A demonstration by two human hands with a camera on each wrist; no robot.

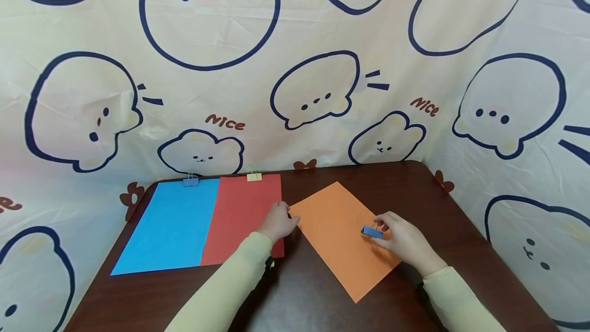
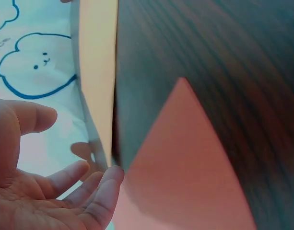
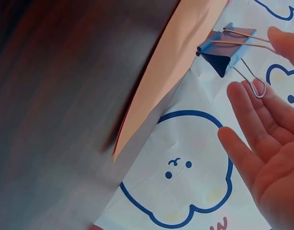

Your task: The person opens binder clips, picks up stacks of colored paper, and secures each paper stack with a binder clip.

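Note:
My right hand (image 1: pixel 405 242) pinches a blue binder clip (image 1: pixel 372 231) by its wire handles, thumb on one and fingertips on the other. In the head view the clip overlaps the right part of an orange sheet (image 1: pixel 341 245); in the right wrist view the clip body (image 3: pixel 226 50) is close over the paper's edge. My left hand (image 1: pixel 278 222) is at the sheet's left corner. There the left wrist view shows extended fingers (image 2: pixel 106 196) right at the corner, with the thumb apart from them.
Left of the orange sheet lie a red sheet (image 1: pixel 244 219) and a blue sheet (image 1: pixel 170 224) side by side. A yellow clip (image 1: pixel 254 176) sits on the red one's far edge, a blue clip (image 1: pixel 191 182) on the blue one's. A patterned cloth (image 1: pixel 249 91) surrounds the dark wooden table (image 1: pixel 318 291).

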